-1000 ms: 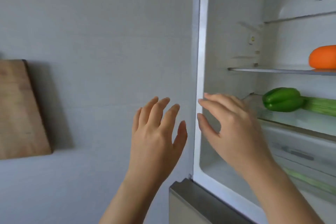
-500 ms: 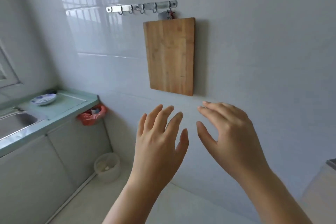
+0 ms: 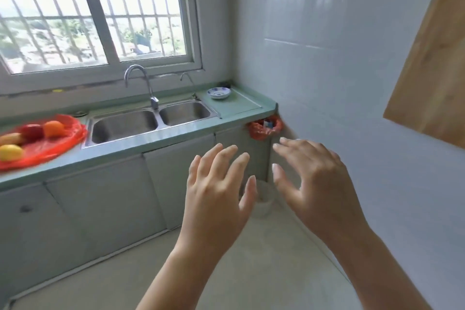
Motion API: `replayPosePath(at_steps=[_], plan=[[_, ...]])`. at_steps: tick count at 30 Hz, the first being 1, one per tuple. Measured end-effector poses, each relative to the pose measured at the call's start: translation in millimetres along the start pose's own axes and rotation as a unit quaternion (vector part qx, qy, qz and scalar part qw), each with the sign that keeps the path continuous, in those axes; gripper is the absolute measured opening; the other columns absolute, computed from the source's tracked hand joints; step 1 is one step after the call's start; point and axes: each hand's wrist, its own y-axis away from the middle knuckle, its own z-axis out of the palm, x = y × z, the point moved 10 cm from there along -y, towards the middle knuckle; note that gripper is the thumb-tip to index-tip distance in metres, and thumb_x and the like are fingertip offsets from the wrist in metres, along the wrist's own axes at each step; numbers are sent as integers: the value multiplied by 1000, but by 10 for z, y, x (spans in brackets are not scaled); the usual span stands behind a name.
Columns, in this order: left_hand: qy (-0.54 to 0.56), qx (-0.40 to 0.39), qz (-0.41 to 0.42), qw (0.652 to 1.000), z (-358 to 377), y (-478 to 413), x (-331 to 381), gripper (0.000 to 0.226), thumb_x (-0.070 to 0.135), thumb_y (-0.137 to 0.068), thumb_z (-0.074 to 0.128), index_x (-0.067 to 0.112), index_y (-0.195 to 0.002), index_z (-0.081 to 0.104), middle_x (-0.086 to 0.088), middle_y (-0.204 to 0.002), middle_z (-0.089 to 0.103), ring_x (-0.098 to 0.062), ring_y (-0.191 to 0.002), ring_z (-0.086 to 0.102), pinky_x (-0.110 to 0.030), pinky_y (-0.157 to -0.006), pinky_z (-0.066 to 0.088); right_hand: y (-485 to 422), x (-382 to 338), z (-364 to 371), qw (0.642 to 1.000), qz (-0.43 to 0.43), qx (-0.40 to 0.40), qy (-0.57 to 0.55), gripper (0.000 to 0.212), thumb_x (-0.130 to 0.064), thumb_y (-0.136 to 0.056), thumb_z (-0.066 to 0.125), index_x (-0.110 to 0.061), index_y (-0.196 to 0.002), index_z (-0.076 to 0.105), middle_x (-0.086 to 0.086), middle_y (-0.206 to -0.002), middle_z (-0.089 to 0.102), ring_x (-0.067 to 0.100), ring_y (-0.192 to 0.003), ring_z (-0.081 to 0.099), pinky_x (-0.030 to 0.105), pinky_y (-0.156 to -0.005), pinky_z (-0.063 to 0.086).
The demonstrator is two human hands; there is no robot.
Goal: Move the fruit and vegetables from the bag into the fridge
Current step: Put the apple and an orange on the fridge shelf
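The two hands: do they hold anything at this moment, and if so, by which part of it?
Nothing is held. The left hand and the right hand are both open with the fingers spread, in the air. The fruit lies on the red bag on the counter.

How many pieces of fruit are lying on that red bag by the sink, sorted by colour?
On the red bag, as far as the blur lets me tell:
Yellow fruit: 1
Orange fruit: 1
Red fruit: 1
Yellow-orange fruit: 1
Total: 4
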Motion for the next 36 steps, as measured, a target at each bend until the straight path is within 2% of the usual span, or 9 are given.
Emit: replayPosePath(at_steps=[5,9,14,18,23,27,29,31,36], plan=[[-73,-6,-37,997,105,-359,-818,35,32,-83,48,11,-105,66,-8,-111,65,-30,-109,57,-47,-94,41,-604,-256,891,996,-46,-25,-74,40,-32,-81,45,-9,-103,69,7,-107,69,26,-100,63,43,-88,47],[-130,13,-77,988,85,-563,-1481,35,32,-84,48,10,-105,65,-8,-112,64,-26,-110,53,-41,-95,36,-1037,-514,1541,988,-80,-40,-124,41,-33,-80,44,-9,-103,69,6,-105,68,26,-99,62,41,-87,47],[-180,19,-151,972,72,-566,-2261,37,31,-83,47,9,-105,66,-8,-111,65,-29,-108,57,-49,-92,44,-1439,-868,2235,977,-111,-53,-175,40,-33,-79,45,-9,-101,69,6,-102,69,26,-95,63,33,-87,35],[-205,14,-194,959,71,-478,-2828,37,31,-82,47,8,-105,66,-9,-111,65,-30,-108,58,-51,-92,44,-1629,-1227,2761,963,-142,-74,-217,40,-33,-79,45,-9,-100,70,6,-101,69,26,-93,64,37,-84,46],[-216,21,-242,946,-1,-340,-3652,39,32,-81,47,8,-106,65,-9,-111,65,-29,-109,57,-52,-92,43,-1780,-1743,3474,950,-161,-104,-246,40,-33,-78,46,-9,-98,71,5,-100,70,25,-92,66,40,-83,48],[-216,34,-279,935,-100,-266,-4421,40,32,-81,46,9,-107,65,-8,-111,64,-28,-107,57,-55,-91,44,-1947,-2233,4084,941,-179,-136,-254,41,-33,-78,45,-9,-99,71,6,-100,70,26,-90,66,40,-81,50],[-205,35,-312,927,-220,-162,-5093,40,32,-82,45,9,-108,65,-8,-111,64,-29,-106,58,-55,-91,45,-2134,-2710,4563,935,-187,-142,-266,41,-33,-78,45,-9,-98,71,6,-99,70,27,-91,66,41,-81,51],[-214,39,-311,925,-271,-202,-5272,41,33,-82,44,9,-108,64,-9,-112,63,-29,-107,57,-54,-92,44,-2213,-2884,4691,932,-198,-153,-262,41,-33,-77,45,-9,-98,71,6,-98,71,27,-90,66,42,-80,52],[-216,28,-357,909,-553,-69,-6423,42,34,-83,43,10,-111,63,-8,-114,63,-28,-111,55,-49,-96,41,-2492,-3953,5468,910,-224,-191,-292,40,-33,-79,46,-10,-100,70,6,-100,70,28,-93,65,43,-82,51]])
